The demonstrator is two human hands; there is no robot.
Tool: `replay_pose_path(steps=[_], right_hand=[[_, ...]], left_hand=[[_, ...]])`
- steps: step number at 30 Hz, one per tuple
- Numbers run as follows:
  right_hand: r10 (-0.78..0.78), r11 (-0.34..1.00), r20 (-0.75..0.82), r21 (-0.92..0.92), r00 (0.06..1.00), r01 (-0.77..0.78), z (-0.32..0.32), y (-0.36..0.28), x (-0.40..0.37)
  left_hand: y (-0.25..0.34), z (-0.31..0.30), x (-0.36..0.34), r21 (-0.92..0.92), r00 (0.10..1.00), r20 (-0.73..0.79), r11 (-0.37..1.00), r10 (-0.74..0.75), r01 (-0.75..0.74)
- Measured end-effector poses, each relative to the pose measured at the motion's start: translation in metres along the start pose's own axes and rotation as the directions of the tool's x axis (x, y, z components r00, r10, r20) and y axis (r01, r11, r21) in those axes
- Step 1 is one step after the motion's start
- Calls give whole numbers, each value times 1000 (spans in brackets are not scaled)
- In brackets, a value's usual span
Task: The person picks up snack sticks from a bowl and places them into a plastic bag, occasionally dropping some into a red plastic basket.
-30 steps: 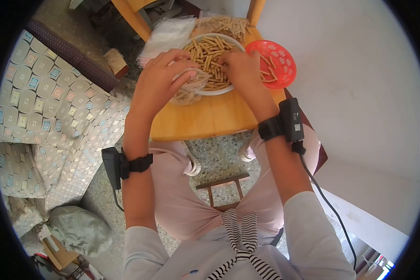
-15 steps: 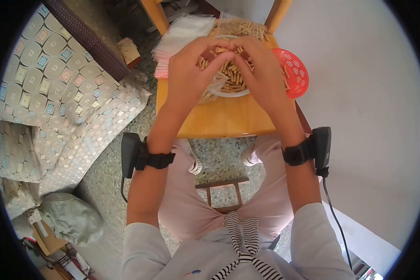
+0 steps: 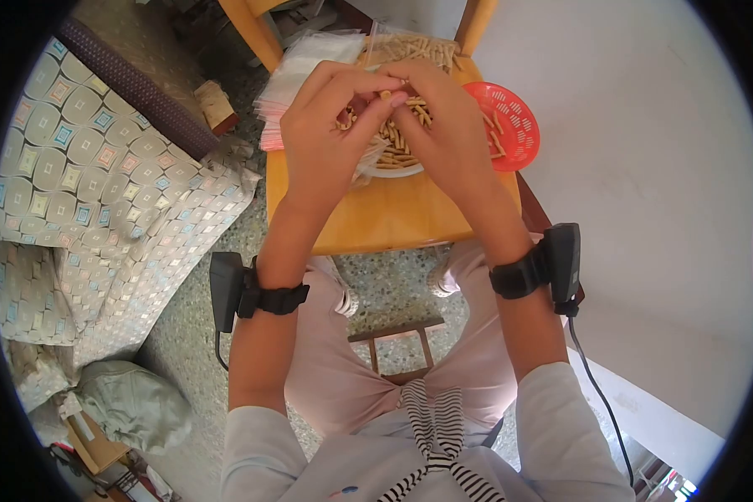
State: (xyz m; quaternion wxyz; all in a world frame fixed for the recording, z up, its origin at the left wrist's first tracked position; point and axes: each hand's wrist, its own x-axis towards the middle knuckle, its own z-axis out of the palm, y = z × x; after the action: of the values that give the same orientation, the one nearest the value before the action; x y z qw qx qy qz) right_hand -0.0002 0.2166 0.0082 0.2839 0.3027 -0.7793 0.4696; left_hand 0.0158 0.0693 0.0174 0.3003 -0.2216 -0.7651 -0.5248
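Both hands pinched together over a mostly hidden bowl.
The left hand (image 3: 322,138) and right hand (image 3: 442,125) cover most of the white bowl (image 3: 397,173). A clear bag (image 3: 366,161) below the left hand is hard to make out. Fingertips of both hands close narrowly on one biscuit stick (image 3: 385,94) above the bowl.

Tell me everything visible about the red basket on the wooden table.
The red basket is a round, shallow tray, plastic by its look, with rows of slots through its floor. It lies flat at the right edge of the wooden table, beside the white bowl. A few tan sticks lie in it. The right hand hides its left rim; whether they touch is unclear.
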Motion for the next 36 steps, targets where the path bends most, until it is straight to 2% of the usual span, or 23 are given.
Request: replay_pose_path(steps=[1, 3, 5, 6, 8, 10, 12, 14, 15, 17, 19, 22, 24, 25, 26, 27, 29, 31, 33, 34, 35, 36], right_hand=[[1, 1000, -1, 1, 1000, -1, 0, 1, 0], [-1, 988, -73, -155, 997, -11, -2, 3, 2], [7, 977, -67, -211, 998, -21, -10, 1, 3], [14, 962, -56, -271, 998, -29, -14, 0, 4], [-19, 965, -70, -264, 997, -1, -18, -1, 6], [-52, 967, -79, -253, 996, 30, -19, 1, 7], [-185, 935, -55, -318, 981, 158, -18, 2, 7], [-210, 941, -49, -282, 976, 188, -17, 1, 8], [-236, 945, -42, -244, 971, 219, -16, 0, 8], [-212, 954, -51, -228, 976, 196, -15, -4, 7], [-195, 961, -62, -210, 979, 178, -14, -6, 7], [-214, 942, -60, -277, 975, 189, -11, -5, 6], [-185, 942, -51, -293, 981, 162, -10, -5, 4], [-186, 942, -51, -292, 981, 164, -10, -5, 3], [-125, 959, -66, -264, 990, 104, -12, -6, 2], [-62, 971, -79, -235, 995, 42, -12, -6, 2], [-16, 976, -68, -216, 998, 1, -11, -1, 1], [32, 980, -57, -195, 998, -42, -6, 5, -6], [135, 934, 77, -342, 988, -101, 0, 11, -15], [136, 934, 77, -341, 988, -102, 2, 12, -18], [220, 921, 126, -353, 967, -164, 4, 14, -20], [304, 902, 172, -367, 937, -225, 6, 14, -21]], left_hand=[[0, -1, 0, 30, 1000, 1, 1000, 2, -2], [0, -3, 0, 66, 1000, 6, 998, 5, -5], [-2, -2, 0, -60, 995, 17, 993, -100, 101], [-2, -2, 0, -60, 995, 21, 993, -97, 98], [-2, -4, -2, -1, 986, 46, 987, -163, 163], [-8, -2, -4, -19, 986, 32, 986, -166, 166], [-10, -1, -6, -37, 985, 18, 984, -172, 173], [-9, 0, -7, -78, 956, 47, 953, -290, 293], [-9, -1, -7, -80, 955, 46, 952, -293, 296], [-9, -4, -5, 63, 967, 90, 971, -237, 232], [-10, -2, -5, 55, 968, 84, 971, -238, 234], [-10, -1, -4, 51, 973, 80, 976, -216, 212], [-9, -2, -2, 56, 979, 73, 980, -193, 189], [-9, -4, 0, 13, 956, 62, 958, -288, 288], [-9, -7, 2, -33, 923, 55, 923, -381, 384], [-12, -10, 3, -33, 923, 55, 923, -382, 384], [-19, -19, 6, -219, 958, 99, 933, -269, 285], [-20, -26, 9, -243, 957, 144, 928, -253, 282], [-23, -36, 11, -266, 954, 188, 923, -234, 279], [-27, -42, 11, -76, 954, 225, 972, -200, 222], [-30, -48, 11, 113, 948, 267, 982, -174, 148], [-30, -52, 12, 113, 947, 269, 982, -174, 149]])
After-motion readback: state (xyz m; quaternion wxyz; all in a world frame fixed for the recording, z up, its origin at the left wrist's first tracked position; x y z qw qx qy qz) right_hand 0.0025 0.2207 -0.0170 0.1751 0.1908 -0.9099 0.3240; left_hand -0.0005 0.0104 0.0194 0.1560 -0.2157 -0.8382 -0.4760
